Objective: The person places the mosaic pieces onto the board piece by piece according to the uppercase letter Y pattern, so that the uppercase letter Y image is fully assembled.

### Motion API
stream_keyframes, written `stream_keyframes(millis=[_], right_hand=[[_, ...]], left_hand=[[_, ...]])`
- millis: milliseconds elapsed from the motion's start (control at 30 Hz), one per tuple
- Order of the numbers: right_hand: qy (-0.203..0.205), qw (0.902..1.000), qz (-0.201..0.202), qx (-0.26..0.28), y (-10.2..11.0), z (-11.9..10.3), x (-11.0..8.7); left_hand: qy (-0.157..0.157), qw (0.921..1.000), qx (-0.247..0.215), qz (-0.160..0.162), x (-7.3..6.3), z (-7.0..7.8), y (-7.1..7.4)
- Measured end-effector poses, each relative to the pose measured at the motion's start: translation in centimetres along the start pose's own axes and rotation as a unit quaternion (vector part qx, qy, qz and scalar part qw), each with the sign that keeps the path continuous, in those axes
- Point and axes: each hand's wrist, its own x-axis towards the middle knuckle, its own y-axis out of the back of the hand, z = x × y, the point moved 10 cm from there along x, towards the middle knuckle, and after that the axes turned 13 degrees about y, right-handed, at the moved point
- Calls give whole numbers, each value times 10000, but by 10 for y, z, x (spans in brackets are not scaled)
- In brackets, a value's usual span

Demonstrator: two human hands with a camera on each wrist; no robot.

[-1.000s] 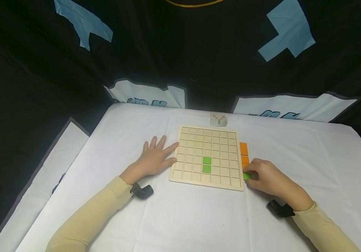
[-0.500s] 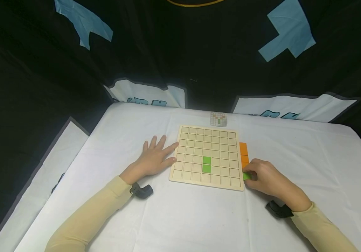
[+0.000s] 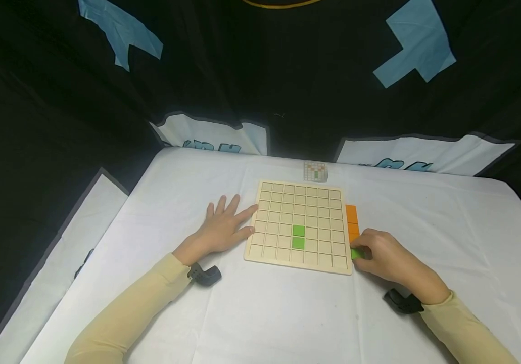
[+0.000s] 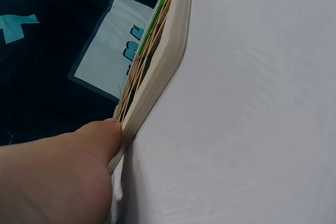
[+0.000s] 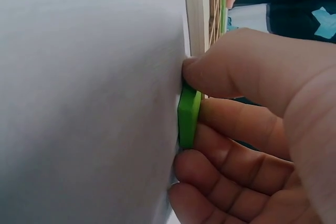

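Black curtain (image 3: 315,76) closes off the space behind a table spread with white cloth (image 3: 278,313), and everything handled sits around the right hand's (image 3: 380,255) grip. That hand pinches 1 green tile (image 5: 188,116), thumb (image 5: 226,64) on the near side and fingertips against the far side, just outside the right edge of the wooden grid board (image 3: 324,210). What counts most, I judge, is that the board's cells lie directly left of this grip, with 2 other green tiles (image 3: 298,237) seated 1 beyond the other, several columns away and roughly level with it. Orange tiles (image 3: 352,214) line up just beyond the grip along the same edge. Seated tiles look square, so the pinched tile likely has no long axis to line up beyond its sides. It is the right hand that is nearer the tile; the left hand (image 3: 221,232) lies across the board with fingers spread, thumb and index finger touching its left edge. Farther off, past the board's far edge, lies a small card (image 3: 316,172) with a printed grid, too blurred to read surely. Fingers hide most of the pinched tile from above and cover the nearest of the orange row, so I cannot count that row, nor tell whether the tile rests on the cloth or is slightly lifted.
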Motion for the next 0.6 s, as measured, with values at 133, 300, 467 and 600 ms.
stream_keyframes(millis=[133, 300, 467, 600], right_hand=[[-8, 10000, -15, -15, 1, 0, 0], [-68, 10000, -38, 21, 0, 1, 0], [-118, 9999, -3, 28, 1, 2, 0], [-114, 9999, 31, -13, 2, 2, 0]], left_hand=[[-8, 10000, 23, 14, 0, 0, 1], [8, 10000, 24, 4, 0, 1, 1], [15, 10000, 8, -3, -1, 1, 2], [10, 10000, 7, -14, -1, 1, 1]])
